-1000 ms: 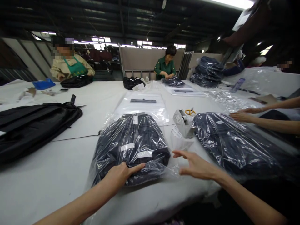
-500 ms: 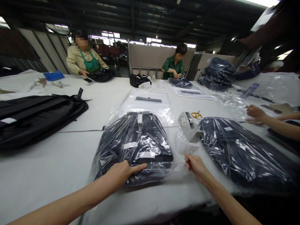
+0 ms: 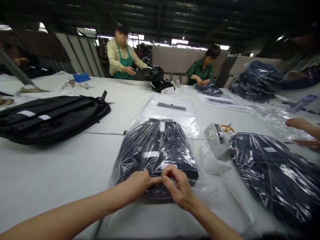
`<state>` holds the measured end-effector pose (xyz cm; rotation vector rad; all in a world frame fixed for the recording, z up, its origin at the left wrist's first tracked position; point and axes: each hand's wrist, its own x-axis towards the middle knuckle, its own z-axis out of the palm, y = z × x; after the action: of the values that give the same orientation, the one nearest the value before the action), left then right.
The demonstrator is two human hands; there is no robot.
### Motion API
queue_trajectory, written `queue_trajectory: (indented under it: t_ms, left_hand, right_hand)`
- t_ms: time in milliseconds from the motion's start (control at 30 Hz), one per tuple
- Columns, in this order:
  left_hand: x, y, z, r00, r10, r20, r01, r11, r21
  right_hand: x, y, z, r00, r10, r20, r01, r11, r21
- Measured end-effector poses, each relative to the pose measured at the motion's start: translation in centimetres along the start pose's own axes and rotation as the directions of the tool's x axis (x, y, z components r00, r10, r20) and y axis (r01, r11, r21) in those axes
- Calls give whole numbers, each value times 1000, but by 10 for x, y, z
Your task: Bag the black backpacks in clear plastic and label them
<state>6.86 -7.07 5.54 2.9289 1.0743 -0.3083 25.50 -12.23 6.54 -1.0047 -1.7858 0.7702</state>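
Film-wrapped dark bags, foreground: two, namely centre bag (image 3: 172, 143) and right bag (image 3: 270, 173). Unwrapped black bag (image 3: 62, 115), left: one. Tape dispenser (image 3: 217, 145): one. Yellow-handled scissors (image 3: 226, 128): one pair. Blue item (image 3: 81, 77): one. Wrapped stack (image 3: 260, 80), far right: one, pieces uncountable. Green-clad workers opposite (image 3: 123, 63) (image 3: 202, 70): two. Wearer's hands: two, left hand (image 3: 139, 183) and right hand (image 3: 180, 190).

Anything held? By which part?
Left hand lies on the near end of a dark, clear-plastic-wrapped backpack; whether right hand, curled there, pinches anything can't be told.

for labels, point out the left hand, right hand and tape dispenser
Left hand (image 3: 139, 184), head view: its back
Right hand (image 3: 180, 189), head view: its back
Tape dispenser (image 3: 216, 145), head view: its grey body
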Motion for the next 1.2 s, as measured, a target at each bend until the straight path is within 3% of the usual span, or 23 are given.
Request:
queue_trajectory:
  t_ms: [100, 200, 267, 433, 633, 733, 867, 933, 1000, 1067, 1133, 1200]
  left_hand:
    - [-13, -11, -3, 999, -27, -45, 18, 979, -205]
    - [-31, -21, -9, 980, -97, -176, -25, 810, -585]
    - [-41, -24, -11, 969, -113, -220, -77, 707, -703]
    - [-53, -24, -4, 959, -131, -251, -106, 656, -747]
    - [-51, -20, 0, 953, -173, -249, -84, 638, -766]
    - [-49, -21, -7, 960, -152, -234, -88, 630, -772]
    - [-83, -34, -10, 932, -210, -295, -127, 573, -810]
    - [-116, -41, 1, 888, -261, -379, -151, 612, -776]
    - [-148, -44, 23, 864, -241, -441, -107, 770, -629]
    - [-169, -40, 51, 865, -153, -478, -44, 926, -375]
    - [-172, -33, 75, 826, -96, -555, -3, 985, -175]
    - [-161, -26, 88, 750, -67, -658, -2, 995, -104]
  right_hand:
    - [22, 32, 20, 997, 34, 68, -26, 994, -111]
    - [28, 48, 24, 976, -1, 217, 39, 985, -171]
    - [27, 49, 23, 958, -38, 284, 95, 977, -189]
    - [24, 47, 22, 957, -31, 290, 79, 985, -155]
    - [20, 52, 23, 920, -197, 340, 271, 945, -183]
    - [20, 53, 25, 918, -173, 357, 265, 937, -227]
    - [21, 49, 25, 925, -121, 359, 207, 955, -214]
    - [21, 48, 25, 922, -126, 366, 213, 954, -209]
    - [21, 49, 25, 920, -128, 371, 220, 951, -216]
    - [21, 51, 25, 921, -121, 371, 216, 949, -228]
    - [20, 52, 25, 923, -120, 364, 216, 947, -236]
    - [20, 53, 25, 929, -125, 349, 215, 948, -234]
